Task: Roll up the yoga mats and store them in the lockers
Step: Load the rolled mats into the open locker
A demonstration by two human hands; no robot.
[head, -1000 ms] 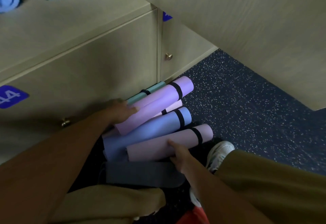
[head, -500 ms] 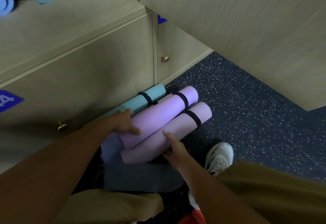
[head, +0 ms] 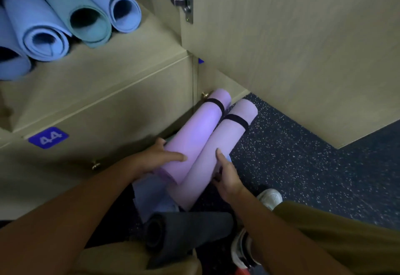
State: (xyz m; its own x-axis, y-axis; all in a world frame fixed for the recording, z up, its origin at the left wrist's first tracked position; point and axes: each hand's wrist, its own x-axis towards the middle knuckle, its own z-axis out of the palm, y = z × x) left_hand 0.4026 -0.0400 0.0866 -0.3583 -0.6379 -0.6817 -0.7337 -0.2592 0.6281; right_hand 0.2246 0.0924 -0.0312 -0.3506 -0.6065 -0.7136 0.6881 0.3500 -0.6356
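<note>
Two rolled purple yoga mats, each bound by a black strap, lie side by side, their far ends tilted up toward the lockers. My left hand [head: 164,158] grips the brighter purple mat [head: 194,136], thumb on its far side and fingers across its near side. My right hand [head: 227,177] holds the paler purple mat [head: 218,145] from the right, thumb up along it and fingers curled under. A pale blue mat [head: 151,197] shows beneath them. A dark grey rolled mat [head: 190,229] lies crosswise by my knees. The open locker shelf [head: 134,49] above holds several blue and teal rolled mats [head: 45,41].
The open locker door [head: 281,58] with its metal hinge [head: 181,0] stands to the right. Closed locker 44 [head: 48,137] with its brass knob [head: 95,164] is on the left, with another knob [head: 204,95] behind the mats. Below lie the speckled dark floor [head: 303,166] and my white shoe [head: 270,197].
Both hands have raised the two purple mats off the pile, far ends pointing up toward the lockers. The view has tilted up, bringing the open locker's stored mats into sight.
</note>
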